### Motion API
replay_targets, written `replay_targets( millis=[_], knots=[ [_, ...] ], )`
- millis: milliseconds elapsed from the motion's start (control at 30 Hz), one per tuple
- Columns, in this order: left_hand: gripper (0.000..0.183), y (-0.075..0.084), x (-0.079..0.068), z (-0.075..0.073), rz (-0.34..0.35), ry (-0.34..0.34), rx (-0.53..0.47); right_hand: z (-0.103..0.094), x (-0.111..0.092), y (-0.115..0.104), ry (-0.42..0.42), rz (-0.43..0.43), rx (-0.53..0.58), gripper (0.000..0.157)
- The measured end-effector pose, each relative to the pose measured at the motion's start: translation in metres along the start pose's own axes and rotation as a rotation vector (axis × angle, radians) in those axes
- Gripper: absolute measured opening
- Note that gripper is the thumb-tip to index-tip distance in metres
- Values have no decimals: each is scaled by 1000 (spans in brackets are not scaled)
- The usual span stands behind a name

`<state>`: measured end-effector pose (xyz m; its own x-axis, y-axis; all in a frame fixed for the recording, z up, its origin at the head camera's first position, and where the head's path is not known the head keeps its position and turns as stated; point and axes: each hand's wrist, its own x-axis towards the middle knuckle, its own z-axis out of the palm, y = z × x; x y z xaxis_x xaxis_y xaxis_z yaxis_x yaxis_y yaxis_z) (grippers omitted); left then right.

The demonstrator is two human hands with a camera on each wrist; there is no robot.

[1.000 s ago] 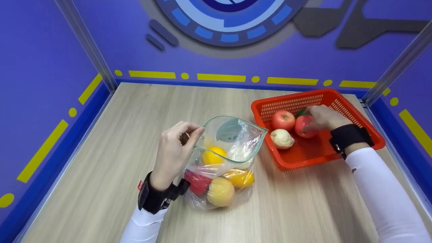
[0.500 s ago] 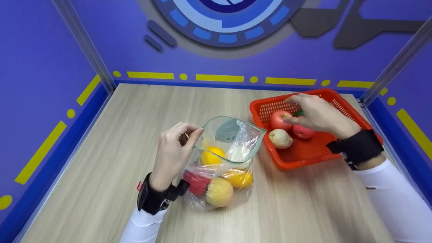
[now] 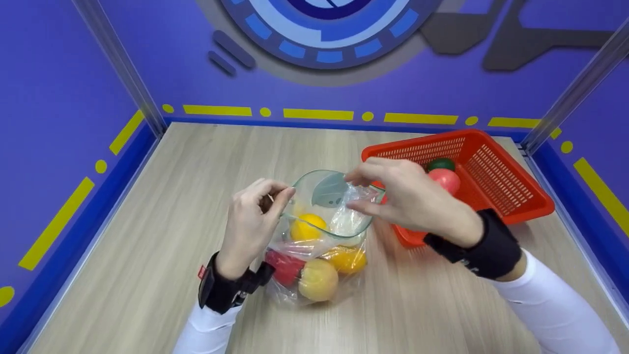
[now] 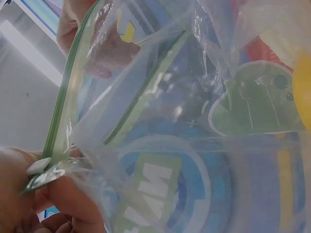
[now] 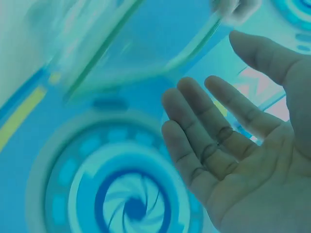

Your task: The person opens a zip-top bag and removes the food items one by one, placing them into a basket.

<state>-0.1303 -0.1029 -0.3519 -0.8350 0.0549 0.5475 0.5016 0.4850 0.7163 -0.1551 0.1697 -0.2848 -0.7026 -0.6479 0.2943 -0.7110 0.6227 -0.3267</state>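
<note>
My left hand (image 3: 253, 216) pinches the left corner of a clear zip bag (image 3: 344, 219), thumb against fingers. In the left wrist view, a white slider (image 4: 39, 166) on the green zip strip sits beside that thumb. The bag's mouth gapes, and fruit shows inside: a yellow round one (image 3: 307, 228), a pale yellow one (image 3: 318, 281), a red one (image 3: 285, 267) and an orange-yellow one (image 3: 348, 260). My right hand (image 3: 413, 194) hovers at the mouth's right corner, thumb and fingers apart. The right wrist view shows its palm (image 5: 257, 184) bare, fingers extended.
A red plastic basket (image 3: 533, 209) stands right of the bag, partly behind my right hand. A red fruit (image 3: 444, 181) and a dark green one (image 3: 441, 164) lie in it. Blue panels (image 3: 314, 93) enclose the wooden tabletop (image 3: 221, 157) at the back and sides.
My right hand has let go of the red fruit, lifted out of the basket and moved left to the bag's mouth. The left hand keeps its pinch in place.
</note>
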Motion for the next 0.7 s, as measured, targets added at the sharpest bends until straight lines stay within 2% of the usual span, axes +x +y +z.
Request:
replay_targets(
  millis=[200, 400, 533, 633, 700],
  knots=[
    [9, 2, -1, 1, 12, 4, 5, 34, 21, -6, -117, -44, -8, 31],
    [9, 2, 0, 2, 28, -3, 0, 63, 42, 3, -326, 33, -107, 41],
    [9, 1, -1, 2, 36, -1, -7, 79, 54, 5, -427, 74, -132, 41],
    [9, 1, -1, 2, 42, -1, -9, 92, 58, 5, -498, 119, -122, 37],
    [9, 0, -1, 3, 48, -3, -6, 101, 59, 5, -534, 147, -118, 28]
  ],
)
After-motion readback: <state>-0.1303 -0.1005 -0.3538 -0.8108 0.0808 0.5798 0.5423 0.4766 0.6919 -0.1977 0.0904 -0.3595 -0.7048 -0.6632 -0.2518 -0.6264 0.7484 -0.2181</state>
